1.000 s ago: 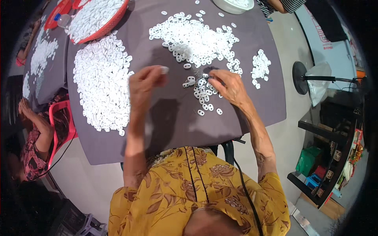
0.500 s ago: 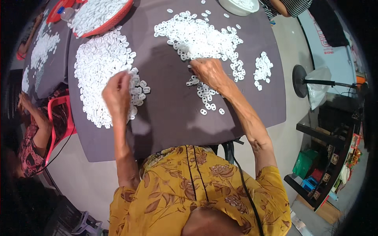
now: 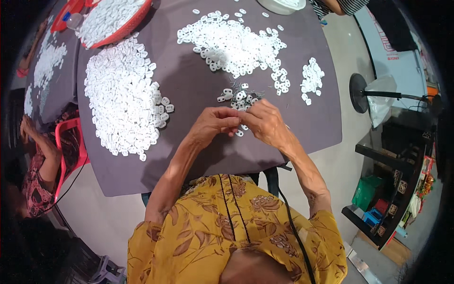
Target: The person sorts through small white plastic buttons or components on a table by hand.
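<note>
My left hand [image 3: 212,127] and my right hand [image 3: 266,121] meet over the near middle of the table, fingertips pinched together. Whatever lies between them is too small and covered to make out. Just beyond my fingers is a loose cluster of small white oval pieces with two dark holes [image 3: 240,98], mixed with thin dark pins [image 3: 250,90]. A larger spread of similar white pieces [image 3: 236,45] lies farther off. To the left of my left hand is a big heap of white oval pieces [image 3: 120,94].
A red basket [image 3: 137,27] full of white pieces stands at the far left, and a white bowl [image 3: 279,6] at the far edge. A small pile of white pieces [image 3: 312,78] lies to the right. Other people sit at the left and far right; a black stand [image 3: 360,94] is beyond the right edge.
My left hand has left the big heap and moved right to the table's middle. My right hand has drawn back nearer from the far spread, and both hands now touch.
</note>
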Action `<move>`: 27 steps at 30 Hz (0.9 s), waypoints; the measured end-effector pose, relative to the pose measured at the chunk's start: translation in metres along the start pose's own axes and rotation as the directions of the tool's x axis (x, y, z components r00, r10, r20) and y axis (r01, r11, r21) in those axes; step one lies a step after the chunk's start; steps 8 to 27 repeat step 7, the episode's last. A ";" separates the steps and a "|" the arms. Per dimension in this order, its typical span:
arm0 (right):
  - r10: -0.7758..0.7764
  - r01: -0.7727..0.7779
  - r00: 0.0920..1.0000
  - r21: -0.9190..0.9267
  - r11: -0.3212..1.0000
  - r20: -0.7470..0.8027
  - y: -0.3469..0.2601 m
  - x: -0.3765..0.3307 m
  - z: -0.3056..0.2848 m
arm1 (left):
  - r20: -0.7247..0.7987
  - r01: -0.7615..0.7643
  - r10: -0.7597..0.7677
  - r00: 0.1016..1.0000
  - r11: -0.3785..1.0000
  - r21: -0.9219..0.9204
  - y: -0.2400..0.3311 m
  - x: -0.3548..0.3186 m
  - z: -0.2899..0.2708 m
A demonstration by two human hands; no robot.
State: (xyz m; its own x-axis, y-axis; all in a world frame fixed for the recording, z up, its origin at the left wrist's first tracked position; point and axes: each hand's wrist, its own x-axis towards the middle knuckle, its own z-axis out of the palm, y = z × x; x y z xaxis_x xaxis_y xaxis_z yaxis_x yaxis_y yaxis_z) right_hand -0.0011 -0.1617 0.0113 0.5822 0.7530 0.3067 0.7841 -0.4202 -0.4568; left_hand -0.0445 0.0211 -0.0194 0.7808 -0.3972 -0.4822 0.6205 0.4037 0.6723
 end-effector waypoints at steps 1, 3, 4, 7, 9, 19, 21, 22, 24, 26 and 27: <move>0.022 -0.023 1.000 0.071 0.997 0.011 0.005 0.000 0.000 | 0.002 0.001 -0.001 1.000 1.000 0.003 -0.001 0.000 0.000; 0.041 -0.043 0.999 0.140 0.989 0.021 0.019 0.002 0.000 | -0.066 0.000 0.000 0.998 1.000 0.013 -0.002 -0.001 -0.001; 0.099 -0.098 0.995 0.081 0.992 -0.018 0.029 0.005 0.000 | -0.064 0.000 0.001 0.998 1.000 0.013 0.000 0.000 -0.001; 0.255 -0.255 0.966 -0.024 0.967 0.035 0.041 0.019 0.001 | -0.146 -0.077 0.077 0.986 0.997 0.008 0.007 -0.002 -0.002; 0.255 -0.255 0.966 -0.024 0.967 0.035 0.041 0.019 0.001 | -0.146 -0.077 0.077 0.986 0.997 0.008 0.007 -0.002 -0.002; 0.255 -0.255 0.966 -0.024 0.967 0.035 0.041 0.019 0.001 | -0.146 -0.077 0.077 0.986 0.997 0.008 0.007 -0.002 -0.002; 0.255 -0.255 0.966 -0.024 0.967 0.035 0.041 0.019 0.001 | -0.146 -0.077 0.077 0.986 0.997 0.008 0.007 -0.002 -0.002; 0.255 -0.255 0.966 -0.024 0.967 0.035 0.041 0.019 0.001 | -0.146 -0.077 0.077 0.986 0.997 0.008 0.007 -0.002 -0.002; 0.255 -0.255 0.966 -0.024 0.967 0.035 0.041 0.019 0.001 | -0.146 -0.077 0.077 0.986 0.997 0.008 0.007 -0.002 -0.002; 0.255 -0.255 0.966 -0.024 0.967 0.035 0.041 0.019 0.001 | -0.146 -0.077 0.077 0.986 0.997 0.008 0.007 -0.002 -0.002; 0.255 -0.255 0.966 -0.024 0.967 0.035 0.041 0.019 0.001 | -0.146 -0.077 0.077 0.986 0.997 0.008 0.007 -0.002 -0.002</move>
